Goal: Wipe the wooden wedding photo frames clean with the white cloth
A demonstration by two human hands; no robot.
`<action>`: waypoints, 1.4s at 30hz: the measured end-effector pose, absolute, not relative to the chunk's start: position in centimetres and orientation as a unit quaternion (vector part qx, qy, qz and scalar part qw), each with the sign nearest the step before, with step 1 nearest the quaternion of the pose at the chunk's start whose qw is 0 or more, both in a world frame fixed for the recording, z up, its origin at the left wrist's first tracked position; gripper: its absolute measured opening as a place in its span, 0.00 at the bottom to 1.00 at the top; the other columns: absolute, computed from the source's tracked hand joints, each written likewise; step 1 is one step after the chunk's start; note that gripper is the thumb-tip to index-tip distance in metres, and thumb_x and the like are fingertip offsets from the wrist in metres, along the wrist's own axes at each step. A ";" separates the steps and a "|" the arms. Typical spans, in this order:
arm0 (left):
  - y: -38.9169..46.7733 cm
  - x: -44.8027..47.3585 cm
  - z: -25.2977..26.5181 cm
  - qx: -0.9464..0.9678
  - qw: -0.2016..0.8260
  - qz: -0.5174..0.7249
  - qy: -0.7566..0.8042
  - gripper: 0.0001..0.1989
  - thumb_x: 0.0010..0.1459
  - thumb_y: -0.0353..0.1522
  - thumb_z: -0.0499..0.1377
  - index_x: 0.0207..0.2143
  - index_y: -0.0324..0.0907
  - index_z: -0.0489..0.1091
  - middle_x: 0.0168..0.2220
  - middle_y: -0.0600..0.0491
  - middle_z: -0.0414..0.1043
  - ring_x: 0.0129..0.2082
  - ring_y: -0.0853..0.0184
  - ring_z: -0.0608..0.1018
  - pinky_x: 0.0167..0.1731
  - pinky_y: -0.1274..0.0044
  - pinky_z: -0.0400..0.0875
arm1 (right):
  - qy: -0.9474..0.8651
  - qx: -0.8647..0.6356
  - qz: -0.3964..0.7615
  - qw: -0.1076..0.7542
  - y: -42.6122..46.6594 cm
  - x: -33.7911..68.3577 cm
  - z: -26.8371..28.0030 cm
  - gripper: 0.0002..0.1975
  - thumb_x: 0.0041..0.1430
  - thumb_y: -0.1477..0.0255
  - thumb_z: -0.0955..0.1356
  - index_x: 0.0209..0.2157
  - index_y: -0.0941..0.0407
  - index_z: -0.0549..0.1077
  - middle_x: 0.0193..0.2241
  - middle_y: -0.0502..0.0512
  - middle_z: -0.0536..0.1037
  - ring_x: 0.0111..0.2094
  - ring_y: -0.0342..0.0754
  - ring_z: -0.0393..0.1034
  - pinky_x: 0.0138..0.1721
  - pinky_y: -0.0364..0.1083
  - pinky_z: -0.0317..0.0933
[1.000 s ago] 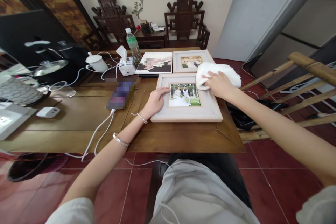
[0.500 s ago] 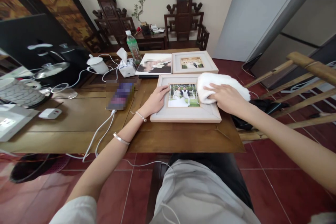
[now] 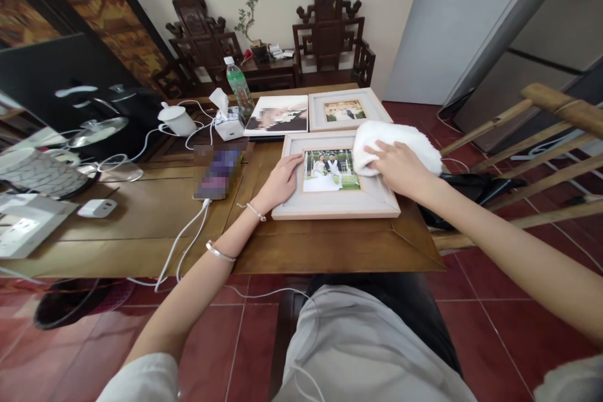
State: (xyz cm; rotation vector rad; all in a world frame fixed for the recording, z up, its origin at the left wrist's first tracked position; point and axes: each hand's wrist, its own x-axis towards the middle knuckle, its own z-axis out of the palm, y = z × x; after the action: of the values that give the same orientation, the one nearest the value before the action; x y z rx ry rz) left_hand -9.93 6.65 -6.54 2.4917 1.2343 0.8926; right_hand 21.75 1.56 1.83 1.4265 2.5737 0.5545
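Note:
A light wooden picture frame (image 3: 330,207) with a wedding photo of two people lies face up near the table's front edge. My left hand (image 3: 281,181) grips its left border, with the fingers reaching over onto the pale mat. On the opposite side, my right hand (image 3: 400,166) holds a fluffy white cloth (image 3: 407,138) against the upper right part of the frame. Part of the frame's right border is hidden under the cloth. Behind it lie a second framed picture (image 3: 377,110) and a flat photo panel (image 3: 277,114).
Left of the frame, a phone (image 3: 217,176) charges on a white cable. Farther left are a tissue box (image 3: 229,124), a green-labelled bottle (image 3: 239,85), a lidded white cup (image 3: 178,120) and a white charger (image 3: 97,208). A wooden chair (image 3: 556,103) stands at the right.
My right hand and the cloth have shifted slightly up along the frame's right side. My left hand keeps its place on the left border. The view has moved a little.

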 end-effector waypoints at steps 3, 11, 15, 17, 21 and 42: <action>6.5 -9.8 -6.6 0.842 0.114 0.311 0.426 0.24 0.63 0.24 0.50 0.60 0.39 0.70 0.63 0.42 0.69 0.65 0.55 0.69 0.68 0.56 0.62 | 0.885 0.430 0.167 0.065 -2.7 22.4 2.2 0.19 0.54 0.85 0.64 0.40 0.57 0.83 0.63 0.60 0.73 0.63 0.61 0.64 0.53 0.58 0.64; 6.2 -9.6 -5.9 0.842 0.109 0.307 0.429 0.25 0.62 0.23 0.50 0.59 0.38 0.71 0.63 0.42 0.69 0.65 0.56 0.70 0.68 0.59 0.62 | 0.911 0.391 0.124 0.034 -6.5 22.9 2.6 0.23 0.48 0.86 0.64 0.41 0.56 0.83 0.61 0.60 0.75 0.63 0.60 0.67 0.55 0.57 0.67; 6.0 -9.6 -5.6 0.840 0.114 0.305 0.434 0.25 0.61 0.23 0.50 0.58 0.40 0.72 0.64 0.44 0.69 0.65 0.56 0.70 0.68 0.58 0.62 | 0.897 0.422 0.122 0.058 -3.6 22.1 2.2 0.22 0.50 0.86 0.64 0.43 0.58 0.83 0.64 0.61 0.71 0.66 0.62 0.63 0.56 0.58 0.66; 6.0 -9.6 -5.5 0.842 0.113 0.302 0.433 0.25 0.61 0.23 0.50 0.58 0.39 0.72 0.64 0.44 0.69 0.65 0.55 0.70 0.68 0.58 0.62 | 0.889 0.436 0.127 0.059 -1.4 21.8 2.0 0.22 0.52 0.86 0.63 0.44 0.59 0.82 0.65 0.61 0.70 0.66 0.61 0.62 0.56 0.58 0.65; 6.1 -9.8 -5.6 0.847 0.103 0.296 0.430 0.23 0.63 0.25 0.49 0.57 0.38 0.72 0.63 0.42 0.70 0.65 0.56 0.71 0.67 0.59 0.63 | 0.872 0.465 0.148 0.028 3.5 21.1 1.8 0.26 0.57 0.87 0.60 0.50 0.58 0.80 0.66 0.60 0.68 0.68 0.59 0.59 0.57 0.58 0.62; 6.0 -9.6 -6.2 0.828 0.095 0.305 0.460 0.22 0.64 0.26 0.50 0.58 0.38 0.71 0.67 0.41 0.64 0.69 0.53 0.65 0.69 0.58 0.59 | 0.925 0.371 0.019 0.074 -8.0 16.2 4.8 0.22 0.55 0.86 0.65 0.47 0.57 0.81 0.50 0.65 0.81 0.45 0.59 0.76 0.46 0.53 0.66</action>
State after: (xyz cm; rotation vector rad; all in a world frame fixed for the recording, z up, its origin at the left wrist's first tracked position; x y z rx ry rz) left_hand -9.57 6.02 -6.20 2.4551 1.3648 0.9038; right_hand 16.22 -8.02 4.80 1.1136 2.7782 0.0584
